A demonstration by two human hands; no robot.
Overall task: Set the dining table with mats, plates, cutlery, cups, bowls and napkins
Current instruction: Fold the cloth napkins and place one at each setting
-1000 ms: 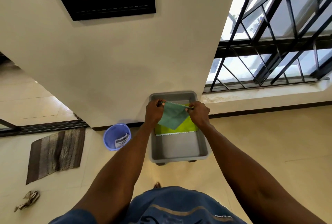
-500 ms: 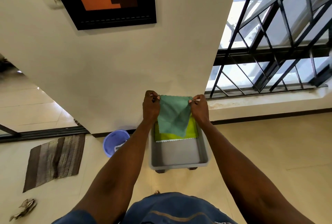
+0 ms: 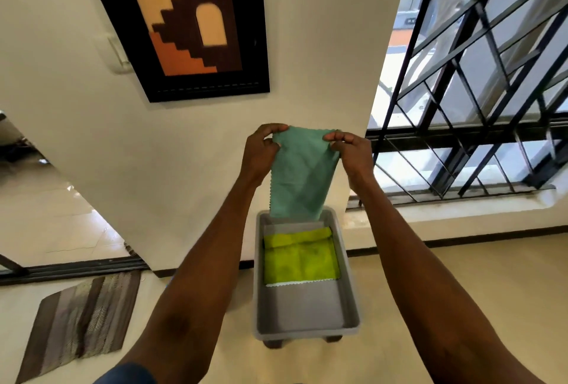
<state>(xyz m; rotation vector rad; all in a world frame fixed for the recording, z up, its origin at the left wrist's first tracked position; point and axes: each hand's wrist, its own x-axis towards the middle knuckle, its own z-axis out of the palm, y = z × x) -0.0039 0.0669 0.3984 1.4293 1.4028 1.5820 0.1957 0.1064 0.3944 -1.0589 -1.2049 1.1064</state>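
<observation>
Above the grey tub (image 3: 349, 276), both hands, left hand (image 3: 261, 153) and right hand (image 3: 353, 153), pinch a green napkin's (image 3: 302, 177) top corners, yellow-green cloth (image 3: 299, 257) lying inside.

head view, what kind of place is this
Most likely a room in a home: a framed picture hangs on the wall, a barred window sits to the right, and a striped floor mat lies on the tiled floor.
</observation>
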